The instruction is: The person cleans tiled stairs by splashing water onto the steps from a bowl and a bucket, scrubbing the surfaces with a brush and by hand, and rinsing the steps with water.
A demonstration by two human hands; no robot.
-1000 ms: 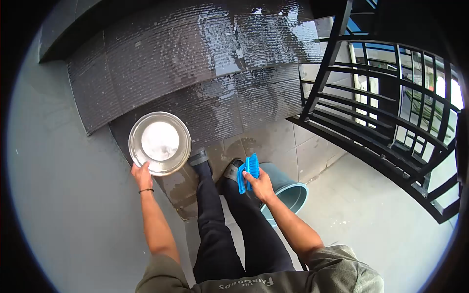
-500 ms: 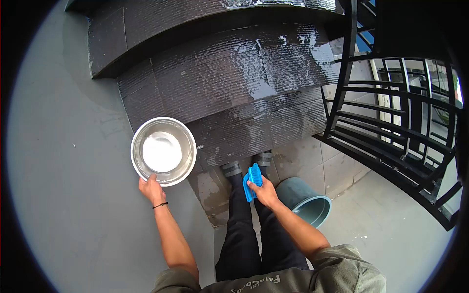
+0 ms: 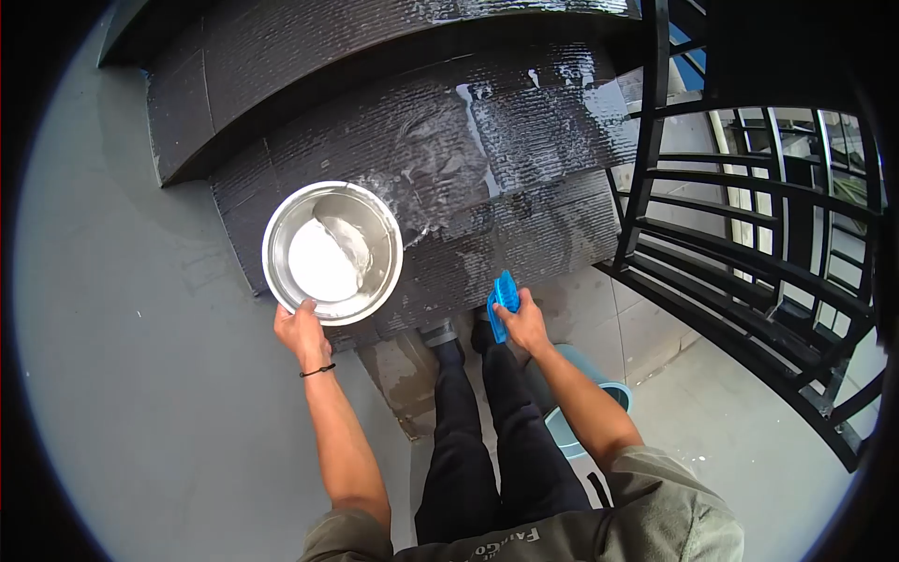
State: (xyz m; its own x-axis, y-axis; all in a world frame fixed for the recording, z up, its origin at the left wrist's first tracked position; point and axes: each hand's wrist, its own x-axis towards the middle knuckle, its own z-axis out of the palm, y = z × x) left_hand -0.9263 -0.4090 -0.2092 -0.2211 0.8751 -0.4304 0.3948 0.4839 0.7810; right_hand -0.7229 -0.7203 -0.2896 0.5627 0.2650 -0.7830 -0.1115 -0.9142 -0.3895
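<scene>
My left hand (image 3: pixel 302 335) grips the near rim of a round metal basin (image 3: pixel 379 267), thumb over the edge. The basin is tilted over the dark ribbed stair tread (image 3: pixel 318 140), and water (image 3: pixel 426 164) spreads from its far side across the tiles. A little water shows inside the bowl. In my right hand (image 3: pixel 526 323) is a blue scrub brush (image 3: pixel 505 304), held by its handle above my legs, apart from the steps. Its bristles face to the right.
Below my right forearm, a blue-grey bucket (image 3: pixel 618 391) lies tipped on its side on the floor. Black metal railing (image 3: pixel 712 244) bounds the right side. A grey wall (image 3: pixel 112 309) runs along the left. Wet steps rise ahead.
My left hand has moved the basin forward and right, and water has spilled onto the tread. My right hand has lifted the brush forward and slightly right.
</scene>
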